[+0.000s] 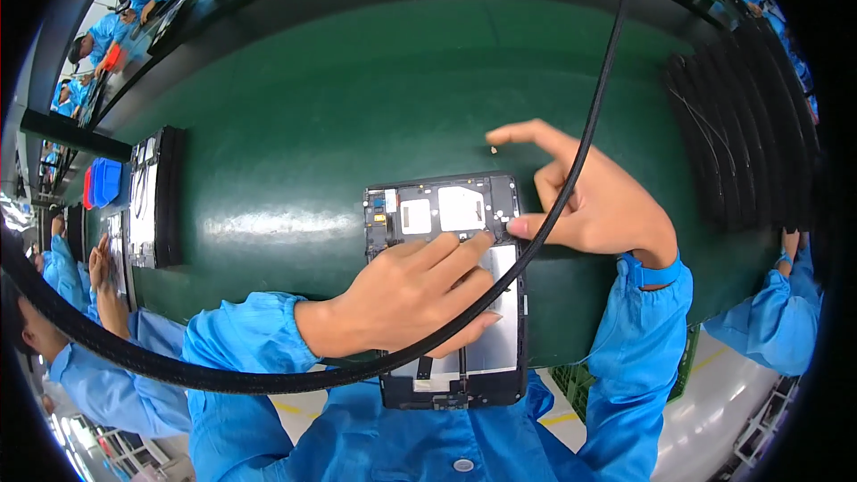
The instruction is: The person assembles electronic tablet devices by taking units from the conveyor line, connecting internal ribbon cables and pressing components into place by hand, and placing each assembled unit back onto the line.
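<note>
An opened tablet-like device [502,339] lies at the table's near edge. Its black frame, white and silver inner plates and small circuit parts are exposed. My left hand [411,295] rests over its middle, fingers bent and fingertips on the inner parts, thumb apart from them. What lies under that palm is hidden. At the device's upper right edge is the thumb of my right hand [607,201]. That hand's index finger stretches out over the table, while the other fingers curl in. Just below the index fingertip is a tiny pale piece [494,150]; I cannot tell whether it touches the table.
A thick black cable [594,125] loops across the view in front of both hands. Black trays stand stacked on the green table [295,125] at left [165,196] and right [745,125]. Blue bins [105,180] sit far left. Co-workers in blue work on both sides.
</note>
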Demonstrator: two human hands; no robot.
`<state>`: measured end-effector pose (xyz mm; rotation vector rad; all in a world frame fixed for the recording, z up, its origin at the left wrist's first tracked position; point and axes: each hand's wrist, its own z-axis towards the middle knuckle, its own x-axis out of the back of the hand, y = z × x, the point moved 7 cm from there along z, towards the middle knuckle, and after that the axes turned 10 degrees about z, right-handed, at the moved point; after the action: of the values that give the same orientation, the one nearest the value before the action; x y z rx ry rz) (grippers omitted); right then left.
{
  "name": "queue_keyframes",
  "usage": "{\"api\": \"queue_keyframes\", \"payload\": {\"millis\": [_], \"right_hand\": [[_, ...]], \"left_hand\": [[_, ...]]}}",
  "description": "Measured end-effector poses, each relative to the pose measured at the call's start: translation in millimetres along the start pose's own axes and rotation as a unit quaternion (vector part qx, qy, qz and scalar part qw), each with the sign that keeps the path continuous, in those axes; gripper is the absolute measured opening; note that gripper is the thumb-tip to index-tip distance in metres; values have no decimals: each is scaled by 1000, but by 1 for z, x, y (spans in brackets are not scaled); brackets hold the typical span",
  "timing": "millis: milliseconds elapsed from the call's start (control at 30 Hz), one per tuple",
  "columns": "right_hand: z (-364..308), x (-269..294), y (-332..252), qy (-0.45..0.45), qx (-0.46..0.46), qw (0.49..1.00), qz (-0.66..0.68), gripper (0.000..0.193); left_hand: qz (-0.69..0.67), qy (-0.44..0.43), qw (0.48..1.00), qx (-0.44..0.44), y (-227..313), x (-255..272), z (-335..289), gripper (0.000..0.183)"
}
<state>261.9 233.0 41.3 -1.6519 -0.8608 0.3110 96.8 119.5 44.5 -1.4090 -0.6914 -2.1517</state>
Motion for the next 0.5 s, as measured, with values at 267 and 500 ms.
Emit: {"api": "queue_keyframes", "payload": {"millis": [267, 500], "right_hand": [[12, -23, 19, -117, -30, 993, 4, 78], [15, -23, 26, -134, -93, 985, 56, 82]], "left_hand": [[2, 58, 998, -15, -2, 3, 0, 35], [-13, 41, 999, -17, -3, 4, 0, 33]]}}
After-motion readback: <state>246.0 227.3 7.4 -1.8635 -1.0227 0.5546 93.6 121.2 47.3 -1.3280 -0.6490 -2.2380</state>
